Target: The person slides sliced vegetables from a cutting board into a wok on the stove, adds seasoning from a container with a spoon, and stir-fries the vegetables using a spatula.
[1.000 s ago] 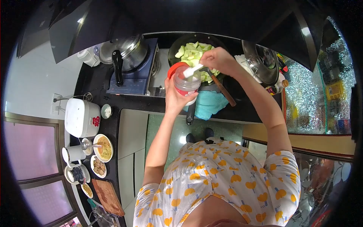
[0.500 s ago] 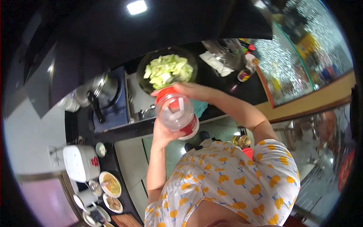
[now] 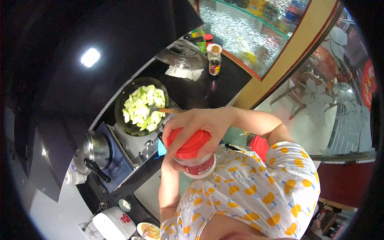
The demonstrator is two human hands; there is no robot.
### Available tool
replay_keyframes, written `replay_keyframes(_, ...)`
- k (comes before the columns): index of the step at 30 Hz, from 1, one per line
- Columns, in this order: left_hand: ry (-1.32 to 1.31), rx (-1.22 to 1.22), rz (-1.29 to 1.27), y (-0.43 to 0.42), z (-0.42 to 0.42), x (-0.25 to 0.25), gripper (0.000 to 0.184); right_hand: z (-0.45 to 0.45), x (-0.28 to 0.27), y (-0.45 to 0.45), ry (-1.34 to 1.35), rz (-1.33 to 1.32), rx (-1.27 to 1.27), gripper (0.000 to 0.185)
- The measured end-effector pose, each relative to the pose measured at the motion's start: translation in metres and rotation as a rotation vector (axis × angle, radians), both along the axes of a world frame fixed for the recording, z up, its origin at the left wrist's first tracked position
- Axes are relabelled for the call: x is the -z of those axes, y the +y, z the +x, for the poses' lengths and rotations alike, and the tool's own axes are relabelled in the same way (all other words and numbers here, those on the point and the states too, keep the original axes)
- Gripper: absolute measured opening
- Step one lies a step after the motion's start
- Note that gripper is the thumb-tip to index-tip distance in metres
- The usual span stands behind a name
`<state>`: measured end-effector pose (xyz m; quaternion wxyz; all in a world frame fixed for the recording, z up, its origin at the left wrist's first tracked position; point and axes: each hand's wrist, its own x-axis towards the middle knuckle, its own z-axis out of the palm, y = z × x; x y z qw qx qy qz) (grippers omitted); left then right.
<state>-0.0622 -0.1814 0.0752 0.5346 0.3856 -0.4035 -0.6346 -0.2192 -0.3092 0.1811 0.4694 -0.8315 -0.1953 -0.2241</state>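
Note:
A clear plastic jar point(image 3: 203, 168) with a red-and-white label is held in front of my chest. My left hand point(image 3: 173, 163) is wrapped round its side from the left. From above, my right hand point(image 3: 200, 125) grips the red lid point(image 3: 193, 145), which sits on the jar's mouth. Just beyond my hands stands a dark wok point(image 3: 121, 120) on the stove with cut pale-green vegetable pieces point(image 3: 145, 105) in it. A spatula with a wooden handle point(image 3: 169, 111) rests in the wok, its handle pointing toward my right hand.
A steel pot point(image 3: 98, 151) with a black handle is on the stove's left. Beyond the wok are a glass lid point(image 3: 185, 54), a white cloth point(image 3: 183, 73) and a sauce bottle point(image 3: 215, 64). A white appliance point(image 3: 114, 225) and a food plate point(image 3: 150, 231) stand lower left.
The red lid, held apart from the mouth earlier, now sits on the jar. Both hands have come down and closer to my chest with it. The view has turned to the right.

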Motion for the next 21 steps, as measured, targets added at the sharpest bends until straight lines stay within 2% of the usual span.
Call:
replay_keyframes(4,0.123,0.125,-0.056,-0.028,-0.021,-0.005,0.091,-0.022,0.004,-0.021,0.015,0.154,-0.092,0.042)
replay_keyframes(6,0.178,0.169,-0.103,-0.045,-0.035,-0.008,0.087,-0.043,0.005,-0.027,0.076,0.012,0.215,0.041)
replay_keyframes(8,-0.101,0.112,-0.204,-0.071,-0.051,-0.017,0.083,-0.060,0.014,-0.032,0.194,-0.128,0.594,0.041)
replay_keyframes(9,-0.578,-0.026,-0.218,-0.088,-0.064,-0.017,0.085,-0.066,0.028,-0.035,0.280,-0.202,0.816,0.041)
replay_keyframes(10,-0.581,-0.089,-0.250,-0.096,-0.076,-0.005,0.086,-0.072,0.042,-0.041,0.367,-0.279,1.034,0.041)
replay_keyframes(13,-0.581,-0.253,-0.324,-0.132,-0.123,0.040,0.091,-0.102,0.071,-0.070,0.298,-0.388,1.136,0.041)
replay_keyframes(16,-0.468,-0.181,-0.269,-0.163,-0.166,0.068,0.094,-0.143,0.092,-0.100,0.354,-0.390,1.166,0.042)
replay_keyframes(17,-0.457,-0.078,-0.289,-0.179,-0.175,0.089,0.099,-0.159,0.095,-0.112,0.408,-0.378,1.164,0.043)
replay_keyframes(20,-1.005,-0.160,-0.397,-0.202,-0.196,0.069,0.103,-0.198,0.114,-0.157,0.508,-0.374,1.204,0.045)
replay_keyframes(21,-0.989,-0.131,-0.384,-0.207,-0.200,0.060,0.093,-0.210,0.126,-0.178,0.525,-0.400,1.226,0.047)
